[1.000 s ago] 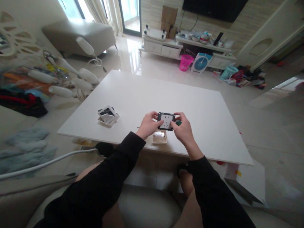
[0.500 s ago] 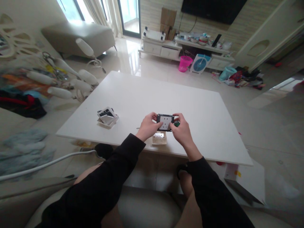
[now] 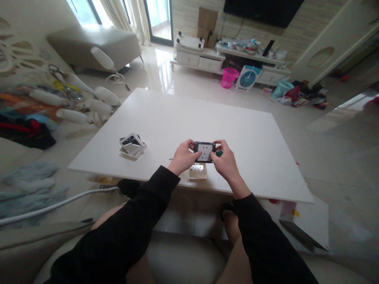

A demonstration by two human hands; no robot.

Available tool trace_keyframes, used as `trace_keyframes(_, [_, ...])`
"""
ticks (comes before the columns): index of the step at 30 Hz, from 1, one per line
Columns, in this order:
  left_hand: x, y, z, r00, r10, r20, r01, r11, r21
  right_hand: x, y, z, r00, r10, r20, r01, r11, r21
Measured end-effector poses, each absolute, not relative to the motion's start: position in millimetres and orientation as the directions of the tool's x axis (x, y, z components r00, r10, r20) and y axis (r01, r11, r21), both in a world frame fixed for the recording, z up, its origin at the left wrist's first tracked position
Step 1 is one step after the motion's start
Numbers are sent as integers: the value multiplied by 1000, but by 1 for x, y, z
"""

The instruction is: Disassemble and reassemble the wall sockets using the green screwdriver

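Both my hands hold a wall socket module [image 3: 204,151], white-faced with a black frame, a little above the white table [image 3: 166,118]. My left hand [image 3: 183,157] grips its left side, fingers curled round the edge. My right hand [image 3: 224,159] grips the right side, and a small green object [image 3: 219,153] shows by its fingers. Directly below the socket, near the table's front edge, lies a cream mounting box [image 3: 197,171]. A thin dark object, perhaps a screw, lies on the table just left of my left hand.
A small stack of socket plates [image 3: 132,144] lies on the table's left part. On the floor to the left stands a lamp with white shades [image 3: 89,98]. A white cable [image 3: 59,203] runs past my knee. A box [image 3: 299,221] sits under the table's right corner.
The hands and socket have stayed together with hardly any movement; the head camera has shifted slightly, so the scene sits a little lower and to the left.
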State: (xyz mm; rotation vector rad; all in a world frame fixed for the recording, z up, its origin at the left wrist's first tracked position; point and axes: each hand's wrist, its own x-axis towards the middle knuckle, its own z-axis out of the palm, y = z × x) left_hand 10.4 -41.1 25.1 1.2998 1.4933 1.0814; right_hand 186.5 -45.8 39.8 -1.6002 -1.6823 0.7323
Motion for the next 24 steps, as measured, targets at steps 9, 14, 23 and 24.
trace_keyframes(9, [9,-42,26,-78,996,-49,225,66,972,185,-46,42,4,994,105,610,81,-788])
trace_keyframes(14, [9,-42,25,-74,995,-69,246,86,965,186,-46,40,-3,995,103,611,84,-787])
trace_keyframes(23, [10,-48,28,57,994,-89,247,72,966,185,-45,38,7,996,92,597,70,-800])
trace_keyframes(24, [11,-49,28,94,993,-68,263,42,964,185,-45,38,9,996,94,597,70,-799])
